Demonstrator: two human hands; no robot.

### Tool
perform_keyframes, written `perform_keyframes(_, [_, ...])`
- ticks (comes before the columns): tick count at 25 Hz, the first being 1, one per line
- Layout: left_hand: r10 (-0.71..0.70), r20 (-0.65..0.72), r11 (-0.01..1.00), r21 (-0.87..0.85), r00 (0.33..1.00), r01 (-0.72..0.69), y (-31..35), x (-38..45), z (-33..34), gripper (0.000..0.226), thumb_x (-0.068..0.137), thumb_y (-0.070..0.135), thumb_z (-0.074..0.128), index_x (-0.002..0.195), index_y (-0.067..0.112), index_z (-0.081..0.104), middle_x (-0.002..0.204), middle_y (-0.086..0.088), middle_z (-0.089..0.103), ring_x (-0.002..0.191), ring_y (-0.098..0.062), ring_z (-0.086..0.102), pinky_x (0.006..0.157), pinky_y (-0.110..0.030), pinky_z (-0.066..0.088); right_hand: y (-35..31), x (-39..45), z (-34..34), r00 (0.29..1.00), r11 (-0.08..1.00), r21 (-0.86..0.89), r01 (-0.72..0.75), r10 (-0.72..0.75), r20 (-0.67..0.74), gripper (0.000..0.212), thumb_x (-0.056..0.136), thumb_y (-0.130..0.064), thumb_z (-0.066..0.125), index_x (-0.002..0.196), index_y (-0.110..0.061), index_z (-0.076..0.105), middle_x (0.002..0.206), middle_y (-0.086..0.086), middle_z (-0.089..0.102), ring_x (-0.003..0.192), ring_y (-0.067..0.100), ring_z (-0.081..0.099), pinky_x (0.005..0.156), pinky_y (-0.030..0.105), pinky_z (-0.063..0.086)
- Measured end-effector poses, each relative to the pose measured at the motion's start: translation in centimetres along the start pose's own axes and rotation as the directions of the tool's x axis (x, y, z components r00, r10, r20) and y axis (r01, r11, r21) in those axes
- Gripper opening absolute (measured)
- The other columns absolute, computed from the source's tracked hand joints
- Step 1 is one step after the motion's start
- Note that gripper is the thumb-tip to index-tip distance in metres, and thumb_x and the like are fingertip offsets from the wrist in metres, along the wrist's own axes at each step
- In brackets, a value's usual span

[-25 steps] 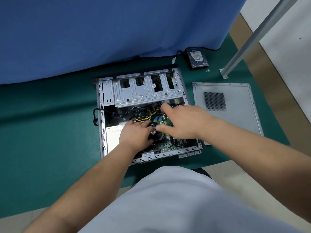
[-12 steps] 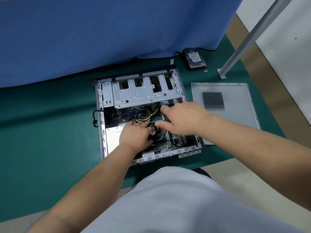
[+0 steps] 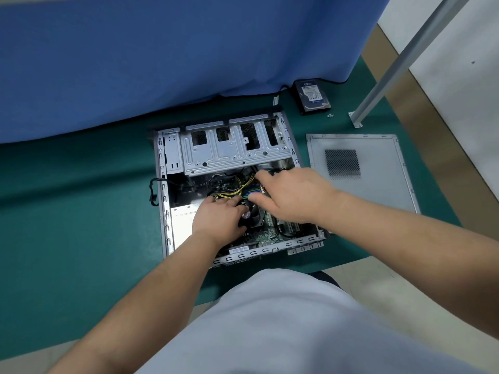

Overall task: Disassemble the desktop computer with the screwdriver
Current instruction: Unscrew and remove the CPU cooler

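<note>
The grey steel desktop computer case [image 3: 172,157] lies open on its side on the green mat [image 3: 67,211], between the blue curtain and the person. It looks heavy and rigid, best lifted by its frame rails; the green circuit board [image 3: 266,236] inside is fragile (edges only, I'd say). The left hand [image 3: 218,218] rests over the black cooler fan [image 3: 252,211], fingers curled on its rim. The right hand [image 3: 291,195] spreads wide, fingertips at the memory slots; I can't tell whether it pinches anything. No screwdriver visible.
</note>
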State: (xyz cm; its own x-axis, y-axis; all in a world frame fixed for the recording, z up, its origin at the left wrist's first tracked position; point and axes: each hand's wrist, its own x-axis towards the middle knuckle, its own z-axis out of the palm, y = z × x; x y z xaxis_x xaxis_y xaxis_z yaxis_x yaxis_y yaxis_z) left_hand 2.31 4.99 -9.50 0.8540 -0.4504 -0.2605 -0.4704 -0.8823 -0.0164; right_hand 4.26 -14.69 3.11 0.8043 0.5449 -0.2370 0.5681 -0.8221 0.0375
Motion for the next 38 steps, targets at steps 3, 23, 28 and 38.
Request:
perform_keyframes(3, [-0.004, 0.001, 1.000, 0.000, 1.000, 0.004, 0.1, -0.1, -0.1, 0.057, 0.089, 0.065, 0.055, 0.141, 0.043, 0.053, 0.160, 0.010, 0.042, 0.130, -0.017, 0.057, 0.096, -0.038, 0.037, -0.1, 0.4, 0.2, 0.994, 0.989, -0.113, 0.097, -0.102, -0.043, 0.046, 0.105, -0.058, 0.028, 0.118, -0.017, 0.045, 0.070, -0.001, 0.052, 0.065, 0.028, 0.059, 0.048, 0.031, 0.031])
perform_keyframes(23, [-0.337, -0.249, 0.892, -0.394, 0.908, 0.223, -2.9, -4.6, 0.0, 0.035, 0.101, 0.046, 0.051, 0.128, 0.031, 0.069, 0.143, 0.010, 0.060, 0.140, -0.018, 0.046, 0.110, -0.042, 0.028, 1.0, -0.5, 0.6, 0.997, 1.000, -0.018, 0.000, -0.001, -0.075, 0.064, 0.099, -0.069, 0.010, 0.124, -0.022, 0.046, 0.059, -0.005, 0.051, 0.051, 0.019, 0.050, 0.045, 0.028, 0.034])
perform_keyframes(28, [-0.356, -0.230, 0.902, -0.339, 0.906, 0.269, -2.6, -9.3, 1.3, 0.055, 0.104, 0.051, 0.032, 0.152, 0.029, 0.047, 0.164, 0.003, 0.038, 0.154, -0.018, 0.028, 0.123, -0.037, 0.015, 1.6, -0.6, 0.7, 0.937, 0.940, 0.019, 0.342, -0.339, -0.081, 0.034, 0.095, -0.046, 0.039, 0.111, -0.018, 0.049, 0.082, -0.007, 0.046, 0.076, 0.019, 0.049, 0.064, 0.035, 0.043])
perform_keyframes(38, [-0.403, -0.255, 0.898, -0.293, 0.879, 0.327, -1.8, -9.8, 1.6, 0.060, 0.105, 0.049, 0.028, 0.156, 0.021, 0.041, 0.166, 0.003, 0.033, 0.155, -0.018, 0.025, 0.126, -0.042, 0.017, 1.1, -0.2, 0.2, 0.940, 0.940, 0.021, 0.340, -0.339, -0.032, 0.029, 0.092, -0.041, 0.041, 0.111, -0.020, 0.047, 0.084, -0.003, 0.052, 0.081, 0.023, 0.050, 0.072, 0.037, 0.046])
